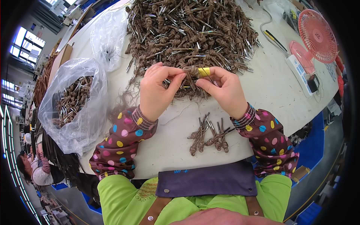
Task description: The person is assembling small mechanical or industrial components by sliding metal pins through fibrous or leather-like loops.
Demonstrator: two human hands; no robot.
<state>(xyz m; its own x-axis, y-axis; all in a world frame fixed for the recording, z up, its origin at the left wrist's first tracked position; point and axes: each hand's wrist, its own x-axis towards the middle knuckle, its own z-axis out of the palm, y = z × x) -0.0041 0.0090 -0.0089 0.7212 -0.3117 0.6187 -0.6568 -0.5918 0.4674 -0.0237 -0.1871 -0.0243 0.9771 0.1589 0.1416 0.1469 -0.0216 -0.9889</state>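
A knotted brown cord (192,71) is between my two hands, in front of a large pile of the same kind. My left hand (159,85) has thumb and forefinger pinched together at the knot's left side. My right hand (222,87) is closed at its right side, thumb below and forefinger above; yellow tape (203,72) wraps that forefinger. The exact grip blends into the brown pile (191,33) behind, whose cords have shiny metal tips. Nearer me, a small group of knotted cords (210,137) lies on the white table (165,150).
At left stands a clear plastic bag (93,120) holding more knotted cords, with another clear bag (108,33) behind it. A pink fan (317,35), a white power strip (299,75) and a black-and-yellow cutter (275,40) are at right. Another person (37,170) sits far left.
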